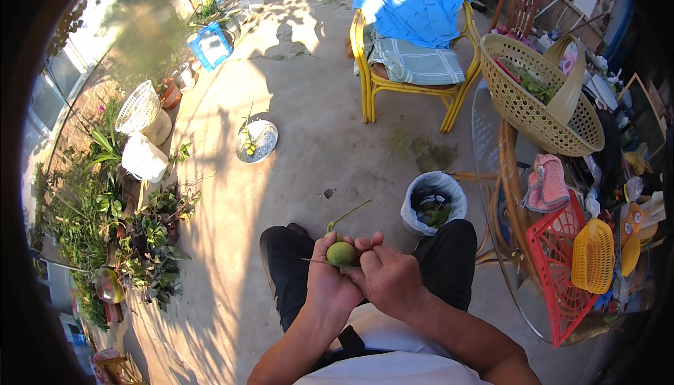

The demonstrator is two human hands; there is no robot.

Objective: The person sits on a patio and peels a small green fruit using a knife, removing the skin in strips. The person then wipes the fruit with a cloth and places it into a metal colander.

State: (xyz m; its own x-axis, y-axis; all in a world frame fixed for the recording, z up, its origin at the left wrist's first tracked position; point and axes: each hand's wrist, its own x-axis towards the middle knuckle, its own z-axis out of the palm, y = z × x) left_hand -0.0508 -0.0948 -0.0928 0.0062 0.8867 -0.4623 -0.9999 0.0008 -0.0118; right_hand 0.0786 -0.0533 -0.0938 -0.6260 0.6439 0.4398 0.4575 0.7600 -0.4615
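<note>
A round green fruit (pixel 342 254) with a long green stem (pixel 349 213) sits between both hands, above my lap. My left hand (pixel 329 274) is wrapped around the fruit from the left. My right hand (pixel 387 274) grips a knife, whose thin blade (pixel 316 262) lies across the near side of the fruit; its handle is hidden in the fingers. Beyond my right knee stands a bin with a white plastic liner (pixel 412 215), holding dark and green scraps. Farther off on the ground, a perforated metal dish (pixel 267 140) holds several small green fruits (pixel 249 145) on a stem.
To the right, a glass-topped table (pixel 513 301) bears a large woven basket (pixel 542 103), a red plastic basket (pixel 561 279), a yellow basket (pixel 594 256) and a pink cloth (pixel 548 182). A yellow-framed chair (pixel 366 90) with blue cloth stands ahead. Plants (pixel 150 237) line the left.
</note>
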